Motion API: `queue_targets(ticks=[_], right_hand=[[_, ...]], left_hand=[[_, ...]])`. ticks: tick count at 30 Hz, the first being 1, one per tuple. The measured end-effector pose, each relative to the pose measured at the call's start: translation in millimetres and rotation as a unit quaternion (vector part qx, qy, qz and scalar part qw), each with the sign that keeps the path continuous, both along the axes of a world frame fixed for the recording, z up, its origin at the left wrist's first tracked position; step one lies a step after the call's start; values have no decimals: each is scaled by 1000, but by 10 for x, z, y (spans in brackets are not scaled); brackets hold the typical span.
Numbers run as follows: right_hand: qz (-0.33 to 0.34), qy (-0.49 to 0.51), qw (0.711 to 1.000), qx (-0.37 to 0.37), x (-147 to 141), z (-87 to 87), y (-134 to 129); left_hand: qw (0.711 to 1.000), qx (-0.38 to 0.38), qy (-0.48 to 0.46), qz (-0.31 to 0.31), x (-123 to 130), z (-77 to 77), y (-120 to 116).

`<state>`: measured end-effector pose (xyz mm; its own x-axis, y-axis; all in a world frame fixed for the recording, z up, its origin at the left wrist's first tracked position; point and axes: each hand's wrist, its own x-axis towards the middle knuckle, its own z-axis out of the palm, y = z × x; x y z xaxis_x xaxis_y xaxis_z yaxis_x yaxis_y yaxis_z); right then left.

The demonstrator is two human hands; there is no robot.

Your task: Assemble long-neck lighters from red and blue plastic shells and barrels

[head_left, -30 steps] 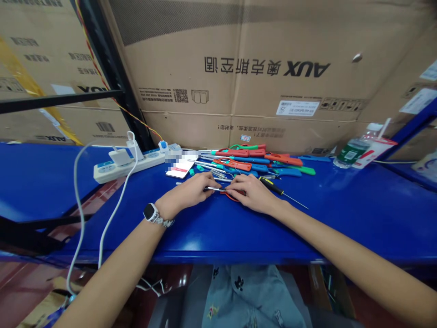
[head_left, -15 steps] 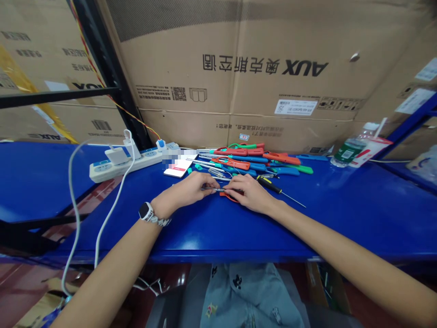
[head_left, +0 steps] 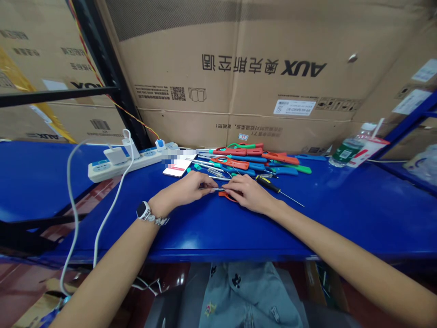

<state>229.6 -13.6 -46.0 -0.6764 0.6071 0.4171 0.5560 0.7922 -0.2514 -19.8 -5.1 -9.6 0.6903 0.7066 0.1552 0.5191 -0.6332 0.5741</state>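
Note:
My left hand and my right hand meet over the blue table, fingertips pinched on a small thin metallic piece between them. What exactly it is cannot be made out. Under my right fingers lies an orange plastic part, partly hidden by them. Just behind both hands is a pile of lighter-like tools with red, blue, orange and green handles. A yellow and black screwdriver rests to the right of my right hand, its shaft pointing right.
A white power strip with plugs and cables lies at the left, beside a phone. At the right stand a water bottle and a cup with a straw. Large cardboard closes off the back.
The whole view has shifted very slightly. Both hands keep nearly the same place and grip on the small piece, with only slight finger movement.

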Motion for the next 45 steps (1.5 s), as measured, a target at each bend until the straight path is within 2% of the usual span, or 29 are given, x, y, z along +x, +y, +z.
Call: queue_targets(ticks=[10, 24, 34, 40, 45], right_hand=[[-8, 54, 998, -27, 1, 17, -24], [24, 40, 999, 10, 11, -35, 27], [13, 60, 997, 37, 23, -65, 32], [18, 116, 993, 14, 23, -67, 17], [33, 103, 994, 15, -9, -47, -19]], left_hand=[[1000, 21, -1, -1, 7, -40, 8], [999, 46, 18, -14, 15, -42, -19], [1000, 10, -1, 4, 62, -15, -33], [998, -38, -41, 12, 46, 1, -38], [998, -32, -45, -8, 96, -7, -67]])
